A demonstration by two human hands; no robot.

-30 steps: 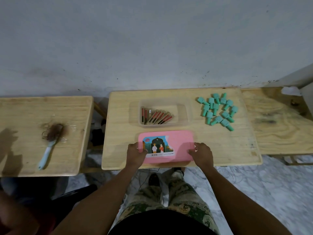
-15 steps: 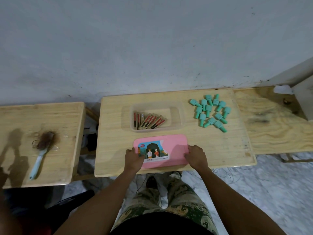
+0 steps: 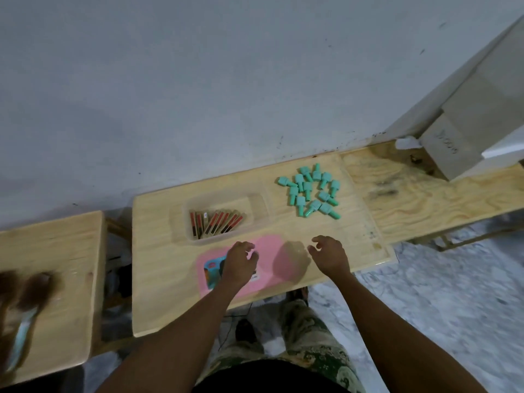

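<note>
A flat pink lid (image 3: pixel 272 251) with a picture sticker lies near the front of the middle wooden table (image 3: pixel 158 279). My left hand (image 3: pixel 239 262) hovers over the lid's left part, fingers loosely curled, holding nothing. To the right of the lid, my right hand (image 3: pixel 329 255) is above the table with its fingers loosely curled and empty. Behind the lid stands a clear plastic box (image 3: pixel 218 218) holding several red and tan sticks. A heap of several teal caps (image 3: pixel 310 192) lies at the table's back right.
A second wooden table (image 3: pixel 56 251) stands at the left with a hairbrush (image 3: pixel 25 307) full of hair, blurred. A plywood board (image 3: pixel 425 194) extends to the right, with a white block (image 3: pixel 453 143) on it. A grey wall rises behind. My patterned trousers (image 3: pixel 306 353) are below.
Both hands have let go of the pink lid's ends and lifted; the left hand now hovers over the lid, the right hand beside it. The camera view has tilted and shifted left.
</note>
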